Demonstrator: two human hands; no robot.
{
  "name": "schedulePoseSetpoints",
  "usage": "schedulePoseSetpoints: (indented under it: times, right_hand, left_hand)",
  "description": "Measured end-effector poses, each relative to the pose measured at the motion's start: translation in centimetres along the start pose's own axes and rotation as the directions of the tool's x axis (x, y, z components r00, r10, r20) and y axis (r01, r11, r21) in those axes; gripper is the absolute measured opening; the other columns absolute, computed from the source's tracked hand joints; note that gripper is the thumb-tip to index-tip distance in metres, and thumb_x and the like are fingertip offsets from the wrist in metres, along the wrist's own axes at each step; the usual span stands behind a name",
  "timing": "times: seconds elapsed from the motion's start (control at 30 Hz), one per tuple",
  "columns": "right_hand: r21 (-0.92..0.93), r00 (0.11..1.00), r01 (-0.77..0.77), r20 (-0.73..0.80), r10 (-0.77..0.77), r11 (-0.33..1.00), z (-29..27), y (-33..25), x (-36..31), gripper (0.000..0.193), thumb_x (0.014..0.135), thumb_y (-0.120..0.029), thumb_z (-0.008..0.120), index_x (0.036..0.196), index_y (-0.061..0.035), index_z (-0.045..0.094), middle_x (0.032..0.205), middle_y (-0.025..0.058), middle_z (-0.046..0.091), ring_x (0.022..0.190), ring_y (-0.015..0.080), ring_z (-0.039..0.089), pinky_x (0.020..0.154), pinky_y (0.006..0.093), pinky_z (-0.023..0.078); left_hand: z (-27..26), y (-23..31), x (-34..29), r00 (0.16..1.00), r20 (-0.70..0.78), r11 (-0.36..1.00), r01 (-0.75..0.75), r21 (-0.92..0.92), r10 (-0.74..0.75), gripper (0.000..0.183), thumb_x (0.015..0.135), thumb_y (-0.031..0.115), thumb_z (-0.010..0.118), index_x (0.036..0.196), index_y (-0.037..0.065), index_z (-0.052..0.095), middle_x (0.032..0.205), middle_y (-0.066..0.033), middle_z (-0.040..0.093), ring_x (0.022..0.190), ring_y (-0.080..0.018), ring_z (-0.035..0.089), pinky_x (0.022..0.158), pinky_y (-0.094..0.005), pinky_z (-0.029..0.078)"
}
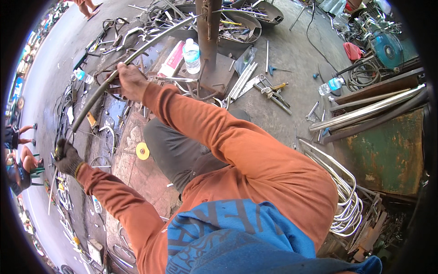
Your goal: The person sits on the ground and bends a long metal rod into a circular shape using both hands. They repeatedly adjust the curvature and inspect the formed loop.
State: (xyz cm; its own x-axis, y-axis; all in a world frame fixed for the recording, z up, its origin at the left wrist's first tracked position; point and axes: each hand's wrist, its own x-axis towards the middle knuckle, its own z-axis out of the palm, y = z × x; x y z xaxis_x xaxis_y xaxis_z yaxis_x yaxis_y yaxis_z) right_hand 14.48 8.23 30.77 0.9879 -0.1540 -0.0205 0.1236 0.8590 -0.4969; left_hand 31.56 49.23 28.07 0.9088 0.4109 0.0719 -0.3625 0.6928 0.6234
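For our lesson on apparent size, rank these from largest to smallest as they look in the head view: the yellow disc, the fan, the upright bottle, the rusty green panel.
1. Rusty green panel
2. Fan
3. Upright bottle
4. Yellow disc

Real sizes may differ with nearness.

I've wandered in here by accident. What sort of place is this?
Probably an open-air metal workshop or scrap yard, though I can't say which. A coil of bent silver tubing and several pipes lie to the right, and the person's right hand grips a long grey tube.
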Motion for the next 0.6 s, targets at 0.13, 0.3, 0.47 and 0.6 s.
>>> schedulePoseSetpoints:
  times: [0.13, 0.3, 0.47, 0.6]
  right_hand:
    - [-0.005, 1.000, 0.020, -0.014, -0.020, 1.000, 1.5, 1.2, 1.3, 0.023, 0.098, -0.029, 0.030, 0.098, -0.0103, 0.044, 0.087, 0.0085, 0.060, 0.077, 0.0226, 0.061, 0.068, 0.0469, 0.051]
    - [0.070, 0.996, 0.019, -0.091, -0.012, 0.997, 1.4, 0.3, 0.3, 0.028, 0.097, -0.031, 0.030, 0.087, -0.0114, 0.047, 0.075, 0.0064, 0.058, 0.062, 0.0192, 0.059, 0.056, 0.0406, 0.050]
    - [0.036, 0.998, 0.046, -0.052, -0.044, 0.998, 0.6, -0.1, -1.6, 0.026, 0.097, -0.030, 0.030, 0.092, -0.0101, 0.046, 0.079, 0.0089, 0.060, 0.070, 0.0238, 0.061, 0.063, 0.0449, 0.052]
    - [-0.067, 0.998, 0.055, -0.007, -0.056, 0.996, -0.5, -0.3, -3.8, 0.025, 0.098, -0.030, 0.029, 0.096, -0.0084, 0.042, 0.082, 0.0103, 0.058, 0.078, 0.0290, 0.063, 0.070, 0.0500, 0.053]
  left_hand:
    - [3.8, -0.7, 0.1, 0.975, 0.023, 0.911, 0.216, -0.351, -0.222, 0.020, 0.074, 0.007, 0.042, 0.055, 0.003, 0.043, 0.054, -0.0151, 0.050, 0.050, -0.0300, 0.053, 0.069, -0.0506, 0.050]
    - [5.3, -0.8, -4.6, 0.987, -0.035, 0.937, 0.137, -0.322, -0.156, 0.021, 0.075, 0.005, 0.041, 0.053, 0.005, 0.040, 0.048, -0.0107, 0.042, 0.044, -0.0262, 0.048, 0.068, -0.0511, 0.050]
    - [3.4, 1.3, -10.0, 0.953, 0.245, 0.858, 0.273, -0.435, -0.179, 0.027, 0.082, 0.011, 0.039, 0.057, 0.003, 0.043, 0.053, -0.0136, 0.049, 0.049, -0.0303, 0.053, 0.067, -0.0498, 0.052]
    - [2.7, 4.2, -19.2, 0.970, 0.166, 0.934, 0.219, -0.284, -0.177, 0.035, 0.089, 0.020, 0.039, 0.059, 0.003, 0.046, 0.067, -0.0199, 0.060, 0.067, -0.0367, 0.062, 0.083, -0.0556, 0.049]
